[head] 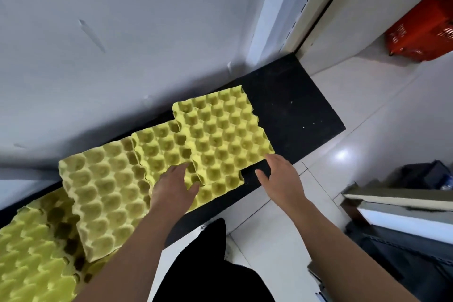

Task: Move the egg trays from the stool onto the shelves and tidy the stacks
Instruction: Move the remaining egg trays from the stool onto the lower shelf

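The left hand (175,186) lies flat on the overlapping yellow egg trays (157,152), fingers spread. The right hand (282,179) is loose-fingered at the end tray (220,135), grasping nothing. I'd square that tray along the black shelf (294,105), nesting the cups before pressing.

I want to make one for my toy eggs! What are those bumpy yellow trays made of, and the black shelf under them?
The bumpy yellow egg trays look like moulded paper pulp: matt, slightly rough, with ragged edges. The flat black shelf is harder to tell: smooth, dark, with pale specks, perhaps stone or coated board.
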### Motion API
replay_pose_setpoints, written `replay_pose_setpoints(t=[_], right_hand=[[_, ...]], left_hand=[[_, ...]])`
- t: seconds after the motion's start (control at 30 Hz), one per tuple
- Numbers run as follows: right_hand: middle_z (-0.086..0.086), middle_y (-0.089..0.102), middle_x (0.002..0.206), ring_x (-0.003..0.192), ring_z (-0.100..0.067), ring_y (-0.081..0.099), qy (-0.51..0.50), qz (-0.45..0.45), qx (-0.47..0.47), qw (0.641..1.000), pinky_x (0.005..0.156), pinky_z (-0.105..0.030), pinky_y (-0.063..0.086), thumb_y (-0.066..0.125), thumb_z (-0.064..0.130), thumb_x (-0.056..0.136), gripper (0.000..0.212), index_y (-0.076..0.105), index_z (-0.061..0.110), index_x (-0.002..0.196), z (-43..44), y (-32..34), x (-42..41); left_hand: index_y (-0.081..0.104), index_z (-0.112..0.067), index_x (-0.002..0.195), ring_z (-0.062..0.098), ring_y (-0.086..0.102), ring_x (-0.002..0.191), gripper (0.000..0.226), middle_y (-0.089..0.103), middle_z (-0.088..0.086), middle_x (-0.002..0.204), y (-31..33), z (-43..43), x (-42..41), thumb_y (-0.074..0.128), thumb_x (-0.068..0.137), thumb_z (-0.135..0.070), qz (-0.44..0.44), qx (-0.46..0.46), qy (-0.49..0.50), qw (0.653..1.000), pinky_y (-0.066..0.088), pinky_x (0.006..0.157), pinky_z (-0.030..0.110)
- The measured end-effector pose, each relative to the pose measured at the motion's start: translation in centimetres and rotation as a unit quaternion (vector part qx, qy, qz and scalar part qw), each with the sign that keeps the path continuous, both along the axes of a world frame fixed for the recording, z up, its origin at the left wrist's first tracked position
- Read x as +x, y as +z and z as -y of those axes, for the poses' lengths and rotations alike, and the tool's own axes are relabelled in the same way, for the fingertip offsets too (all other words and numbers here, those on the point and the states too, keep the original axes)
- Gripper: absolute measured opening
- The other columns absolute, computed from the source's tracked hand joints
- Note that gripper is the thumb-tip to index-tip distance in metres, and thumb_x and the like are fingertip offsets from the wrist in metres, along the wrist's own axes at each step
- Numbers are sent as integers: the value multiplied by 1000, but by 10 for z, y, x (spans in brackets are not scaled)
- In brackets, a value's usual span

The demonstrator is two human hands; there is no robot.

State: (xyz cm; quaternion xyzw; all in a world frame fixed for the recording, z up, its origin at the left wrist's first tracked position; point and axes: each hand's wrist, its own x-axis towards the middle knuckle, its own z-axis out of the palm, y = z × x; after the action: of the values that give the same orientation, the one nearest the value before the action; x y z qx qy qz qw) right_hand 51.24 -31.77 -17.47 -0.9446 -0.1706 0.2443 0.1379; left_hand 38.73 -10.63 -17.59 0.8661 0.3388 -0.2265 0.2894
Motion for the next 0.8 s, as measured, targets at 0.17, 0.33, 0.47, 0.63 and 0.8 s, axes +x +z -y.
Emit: replay_pose_setpoints(t=[0.17, 0.33, 0.47, 0.63, 0.8], right_hand=[[-7, 40, 143, 127, -25, 43, -5, -50, -13, 999, 101, -38, 40, 53, 37, 93, 57, 36, 15, 143, -9, -63, 42], [-10, 25, 151, 120, -29, 50, -27, -112, -28, 993, 96, -42, 46, 53, 43, 91, 65, 25, 21, 146, -8, -121, 79], [-17, 17, 153, 121, -35, 49, -16, -140, -49, 989, 99, -44, 44, 57, 48, 88, 70, 23, 29, 146, -2, -158, 105], [-13, 38, 135, 113, -30, 51, 0, -158, -22, 987, 96, -42, 46, 62, 43, 85, 69, 31, 26, 144, 1, -176, 121], [-14, 36, 138, 124, -31, 43, -14, -131, 2, 991, 101, -41, 42, 64, 42, 84, 66, 41, 15, 140, 7, -167, 124]], left_hand=[[23, -22, 150, 27, 33, 136, 74, 32, 6, 150, -57, 1, 39, 60, 90, -41, -43, -21, 5, 999, 38, 103, 41], [13, -19, 152, 30, 26, 138, 87, 26, 8, 152, -108, 8, 60, 65, 86, -42, -58, -42, 57, 996, 31, 108, 42], [13, -20, 152, 31, 31, 137, 91, 26, 7, 153, -132, 17, 63, 69, 84, -41, -43, -41, 111, 992, 32, 109, 44], [19, -19, 152, 28, 41, 132, 89, 26, 3, 155, -142, 30, 67, 73, 83, -29, 7, -28, 175, 984, 39, 103, 41], [28, -21, 150, 21, 42, 132, 89, 34, -2, 152, -135, 40, 69, 78, 77, -25, 75, -34, 241, 967, 39, 106, 38]])
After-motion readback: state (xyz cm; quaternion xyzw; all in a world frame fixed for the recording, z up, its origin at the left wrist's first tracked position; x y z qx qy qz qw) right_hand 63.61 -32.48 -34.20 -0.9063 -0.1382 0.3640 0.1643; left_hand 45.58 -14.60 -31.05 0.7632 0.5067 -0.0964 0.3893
